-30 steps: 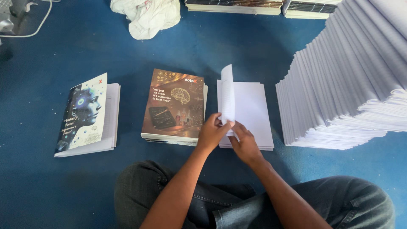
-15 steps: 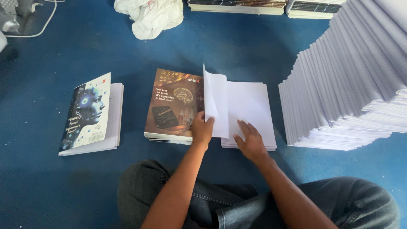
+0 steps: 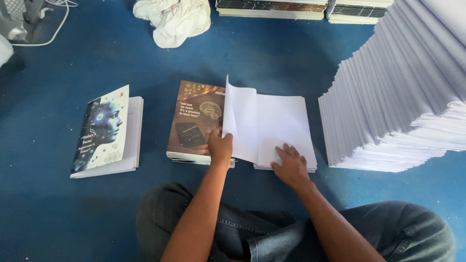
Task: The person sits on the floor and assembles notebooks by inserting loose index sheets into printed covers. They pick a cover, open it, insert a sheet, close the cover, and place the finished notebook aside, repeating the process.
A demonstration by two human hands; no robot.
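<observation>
My left hand (image 3: 220, 146) pinches the lower edge of a lifted white sheet (image 3: 240, 121), which stands tilted over the seam between two piles. My right hand (image 3: 290, 166) lies flat, fingers spread, on the near edge of a low pile of white paper (image 3: 286, 126) on the blue floor. Just left of that pile sits a stack of brown-covered notebooks (image 3: 196, 121) with a brain picture; my left hand rests over its near right corner.
A notebook with a dark blue and white face cover (image 3: 104, 131) lies to the left. A tall slanting stack of white paper (image 3: 403, 92) fills the right. A crumpled white cloth (image 3: 172, 17) and more stacks (image 3: 272, 7) lie at the far edge. My crossed legs (image 3: 272, 233) are below.
The lifted sheet has swung leftward from upright over the white pile toward the brown notebooks. My left hand moved left with it; my right hand slid down and flattened on the pile.
</observation>
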